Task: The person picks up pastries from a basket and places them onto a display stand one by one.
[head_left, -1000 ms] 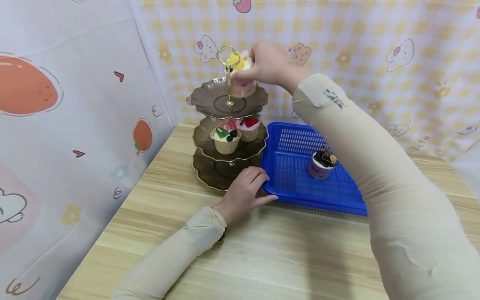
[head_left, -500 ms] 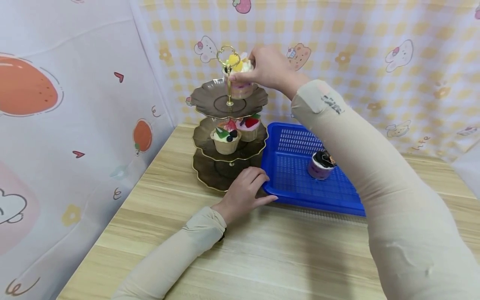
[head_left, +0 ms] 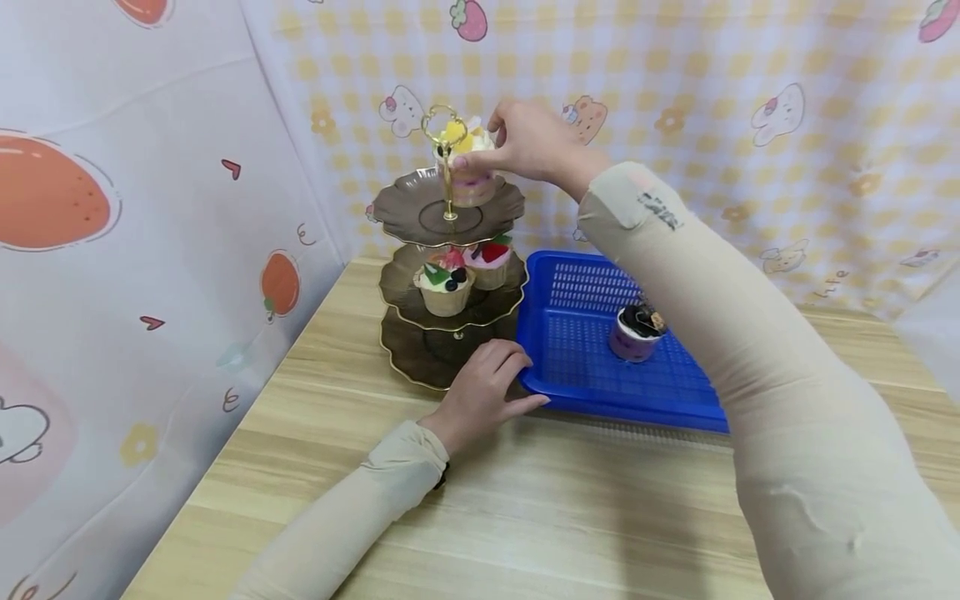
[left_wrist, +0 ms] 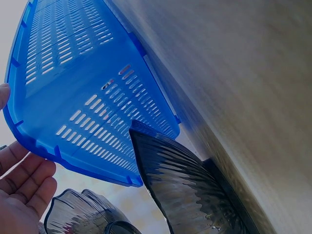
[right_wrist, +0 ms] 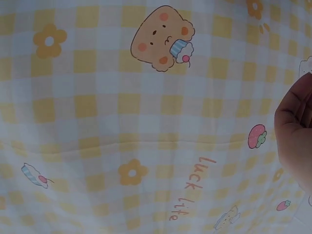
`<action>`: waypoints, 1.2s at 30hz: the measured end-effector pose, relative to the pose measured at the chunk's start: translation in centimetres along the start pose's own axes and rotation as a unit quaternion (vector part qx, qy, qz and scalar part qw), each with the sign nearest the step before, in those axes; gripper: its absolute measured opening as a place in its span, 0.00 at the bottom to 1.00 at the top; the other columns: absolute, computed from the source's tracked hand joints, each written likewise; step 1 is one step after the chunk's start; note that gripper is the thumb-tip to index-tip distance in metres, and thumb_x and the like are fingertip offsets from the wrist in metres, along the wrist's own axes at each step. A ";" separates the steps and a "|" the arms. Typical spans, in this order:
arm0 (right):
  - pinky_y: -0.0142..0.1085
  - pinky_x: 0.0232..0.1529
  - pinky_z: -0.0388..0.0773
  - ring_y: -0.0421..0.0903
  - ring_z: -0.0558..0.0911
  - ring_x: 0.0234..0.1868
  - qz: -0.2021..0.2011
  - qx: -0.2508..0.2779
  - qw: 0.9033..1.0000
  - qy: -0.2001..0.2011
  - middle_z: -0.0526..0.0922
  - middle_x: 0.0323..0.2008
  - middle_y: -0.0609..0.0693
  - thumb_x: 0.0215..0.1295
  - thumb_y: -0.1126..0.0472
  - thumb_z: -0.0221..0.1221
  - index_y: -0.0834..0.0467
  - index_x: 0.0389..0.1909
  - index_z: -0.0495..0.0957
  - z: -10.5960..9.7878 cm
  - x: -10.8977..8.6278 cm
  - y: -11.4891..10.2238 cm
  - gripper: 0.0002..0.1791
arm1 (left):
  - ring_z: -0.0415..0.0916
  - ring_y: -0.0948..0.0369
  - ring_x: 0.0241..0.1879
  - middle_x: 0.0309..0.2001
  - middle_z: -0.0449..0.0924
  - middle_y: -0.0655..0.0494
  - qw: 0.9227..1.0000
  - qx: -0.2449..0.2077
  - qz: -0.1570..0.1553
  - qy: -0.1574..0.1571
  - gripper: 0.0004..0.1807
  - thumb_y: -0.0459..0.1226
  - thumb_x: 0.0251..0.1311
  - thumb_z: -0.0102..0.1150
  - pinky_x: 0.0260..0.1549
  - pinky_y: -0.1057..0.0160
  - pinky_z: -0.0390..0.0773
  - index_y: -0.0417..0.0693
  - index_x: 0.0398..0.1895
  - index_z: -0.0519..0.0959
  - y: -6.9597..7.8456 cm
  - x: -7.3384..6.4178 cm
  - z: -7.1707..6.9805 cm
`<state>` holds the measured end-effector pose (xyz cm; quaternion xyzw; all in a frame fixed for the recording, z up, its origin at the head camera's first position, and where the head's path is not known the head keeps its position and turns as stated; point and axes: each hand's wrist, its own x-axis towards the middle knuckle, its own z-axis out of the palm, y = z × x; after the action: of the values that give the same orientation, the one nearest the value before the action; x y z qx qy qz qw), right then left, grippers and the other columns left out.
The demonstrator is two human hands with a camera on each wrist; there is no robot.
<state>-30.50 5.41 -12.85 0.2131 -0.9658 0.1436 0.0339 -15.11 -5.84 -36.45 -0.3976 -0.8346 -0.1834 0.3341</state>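
On the top tier of a three-tier cake stand (head_left: pixel 411 218), my right hand (head_left: pixel 534 148) holds a clear dessert cup (head_left: pixel 474 190) topped with white cream and yellow fruit. The thumb lies across the cup's front, with fingers at its right side; the stand's gold post partly covers the cup. In the right wrist view only part of this hand shows at the right edge. My left hand (head_left: pixel 476 400) rests at the near-left corner of a blue plastic basket (head_left: pixel 592 404). Its fingers (left_wrist: pixel 40 192) and thumb lie loosely by the rim in the left wrist view.
Cream tarts (head_left: pixel 444 302) with berries and leaves sit on the middle tier. Inside the basket stands another dessert cup (head_left: pixel 633 342) with a dark chocolate top. A patterned cloth (head_left: pixel 712 100) hangs behind the wooden table (head_left: pixel 600 517), and another (head_left: pixel 180 208) at the left.
My right hand has shifted the yellow-fruit dessert cup slightly left and down on the top tier. The head view has tilted a little. My left hand stays at the basket corner.
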 end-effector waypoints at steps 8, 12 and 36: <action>0.40 0.52 0.73 0.49 0.75 0.49 -0.015 0.016 1.000 0.011 0.77 0.54 0.55 0.59 0.31 0.55 0.60 0.65 0.64 -0.8 -0.2 0.7 0.44 | 0.75 0.58 0.45 0.40 0.78 0.53 1.000 -0.003 -0.004 0.002 0.24 0.52 0.47 0.72 0.53 0.62 0.76 0.44 0.36 0.78 -0.4 -0.2 -0.1; 0.48 0.62 0.62 0.49 0.75 0.52 -0.008 0.013 1.000 0.023 0.78 0.56 0.53 0.58 0.30 0.54 0.58 0.66 0.64 -1.0 -0.6 1.5 0.44 | 0.75 0.58 0.45 0.40 0.78 0.53 1.000 -0.003 -0.006 0.003 0.24 0.52 0.46 0.72 0.52 0.62 0.76 0.44 0.36 0.78 -0.4 -0.1 -0.1; 0.41 0.62 0.66 0.48 0.77 0.51 -0.071 0.097 0.990 0.077 0.80 0.49 0.56 0.63 0.42 0.59 0.63 0.58 0.72 -0.5 -4.1 4.3 0.33 | 0.76 0.58 0.45 0.40 0.79 0.53 1.000 -0.003 -0.002 0.003 0.24 0.52 0.47 0.72 0.53 0.61 0.76 0.43 0.37 0.79 -0.4 0.3 -0.1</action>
<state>-28.60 10.95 -14.02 0.2712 -0.9244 0.2496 0.0979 -15.52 -5.91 -36.18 -0.3964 -0.8339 -0.1875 0.3350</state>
